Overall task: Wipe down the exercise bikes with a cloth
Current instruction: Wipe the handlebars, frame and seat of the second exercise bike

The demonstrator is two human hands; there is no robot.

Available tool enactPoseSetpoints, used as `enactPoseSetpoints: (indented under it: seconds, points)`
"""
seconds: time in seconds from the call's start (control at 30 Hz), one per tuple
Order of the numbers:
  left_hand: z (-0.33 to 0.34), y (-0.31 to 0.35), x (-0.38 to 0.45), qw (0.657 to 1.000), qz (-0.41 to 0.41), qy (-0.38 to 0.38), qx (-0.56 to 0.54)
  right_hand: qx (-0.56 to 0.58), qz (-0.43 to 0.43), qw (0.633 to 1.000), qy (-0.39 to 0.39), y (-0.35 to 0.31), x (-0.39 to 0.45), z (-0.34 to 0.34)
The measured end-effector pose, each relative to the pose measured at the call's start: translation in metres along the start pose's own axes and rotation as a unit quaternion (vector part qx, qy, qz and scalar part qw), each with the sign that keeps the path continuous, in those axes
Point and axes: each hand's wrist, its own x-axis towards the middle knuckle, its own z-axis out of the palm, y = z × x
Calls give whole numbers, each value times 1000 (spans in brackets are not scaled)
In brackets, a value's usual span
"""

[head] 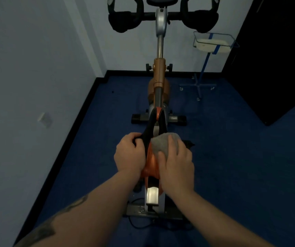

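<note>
An exercise bike point(159, 72) stands in front of me, seen from behind its seat, with black handlebars point(123, 20) at the top. Its orange and black saddle point(151, 161) is right below me. My left hand point(129, 154) grips the saddle's left black edge, fingers curled over it. My right hand point(176, 164) presses a grey cloth point(162, 143) flat against the right side of the saddle, and the cloth bulges out ahead of my fingers. Part of the saddle is hidden under the cloth and both hands.
The floor point(241, 166) is blue carpet. A pale wall point(27, 86) runs close on the left. A blue wheeled stand with a wire basket point(214, 41) is at the back right, and a dark door point(268, 59) is on the right. A cable lies by the bike's rear base point(154, 213).
</note>
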Motion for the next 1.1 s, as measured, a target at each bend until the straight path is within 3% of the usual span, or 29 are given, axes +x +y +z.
enactPoseSetpoints:
  seconds: [0.3,0.57,0.77,0.97,1.1]
  points:
    - [2,1,0,1000,5,27,-13,28,26,999,15,-1,29,2]
    - [4,-8,-2,996,22,44,-68,-6,-40,997,72,5,-12,9]
    - [6,-10,-2,995,15,50,-87,-47,29,998,16,-11,38,4]
    - [5,-10,-2,996,25,40,-73,-51,-4,993,103,-10,-20,16]
    - [3,-7,-1,998,20,28,-59,-52,13,998,41,-7,1,8]
